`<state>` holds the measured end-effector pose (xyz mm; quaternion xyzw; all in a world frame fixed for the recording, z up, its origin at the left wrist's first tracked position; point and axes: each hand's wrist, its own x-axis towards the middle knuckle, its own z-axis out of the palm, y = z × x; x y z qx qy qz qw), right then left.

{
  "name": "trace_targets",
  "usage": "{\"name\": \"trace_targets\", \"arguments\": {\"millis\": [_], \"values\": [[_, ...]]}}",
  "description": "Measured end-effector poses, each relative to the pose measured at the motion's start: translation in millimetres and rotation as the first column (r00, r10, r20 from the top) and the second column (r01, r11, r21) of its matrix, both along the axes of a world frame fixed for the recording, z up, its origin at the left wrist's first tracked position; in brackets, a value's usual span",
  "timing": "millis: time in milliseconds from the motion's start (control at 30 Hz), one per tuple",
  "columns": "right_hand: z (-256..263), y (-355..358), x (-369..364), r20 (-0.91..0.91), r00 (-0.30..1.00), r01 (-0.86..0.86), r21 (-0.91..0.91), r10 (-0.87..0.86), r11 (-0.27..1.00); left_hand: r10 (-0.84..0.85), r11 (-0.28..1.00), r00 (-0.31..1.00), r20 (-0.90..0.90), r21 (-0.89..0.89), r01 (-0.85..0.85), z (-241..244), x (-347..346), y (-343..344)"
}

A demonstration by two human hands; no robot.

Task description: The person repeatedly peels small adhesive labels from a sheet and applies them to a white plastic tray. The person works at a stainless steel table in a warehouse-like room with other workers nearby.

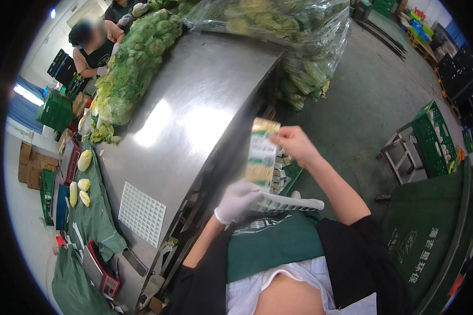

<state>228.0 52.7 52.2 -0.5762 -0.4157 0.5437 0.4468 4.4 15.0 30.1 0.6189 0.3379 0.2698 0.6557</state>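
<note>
My left hand (238,201), in a white glove, grips a white sheet (289,202) with rows of small green printed marks, held against my green apron (276,248). My bare right hand (293,143) pinches the upper right edge of a gold, white and green printed packaging piece (261,153). The lower end of that piece meets my gloved fingers; whether they grip it too is hard to tell. On the steel table (173,157) at left lies another sheet of small green stickers (142,214). Below my right hand, a green crate (295,177) holds many similar printed pieces.
Net-bagged cabbages (138,63) line the table's far left, near two people. Plastic-wrapped cabbages (311,39) stand beyond its far end. Small peeled cabbages (84,160) lie on green cloth (90,212). At right are a green crate on a metal stand (435,138) and a large green bin (421,228).
</note>
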Motion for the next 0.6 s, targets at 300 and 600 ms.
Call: {"name": "trace_targets", "arguments": {"millis": [300,600], "values": [[4.5,-32.1,-39.1,0.457,0.889,-0.136,0.235,0.013,0.962,0.195,0.962,0.980,0.040,0.186,-0.199,-3.6,3.0,-1.6],[-12.5,-16.8,-24.9,-0.135,0.987,-0.080,0.070,0.089,0.994,0.086,0.996,0.996,0.021,-0.038,-0.085,6.2,4.3,-5.4]]}}
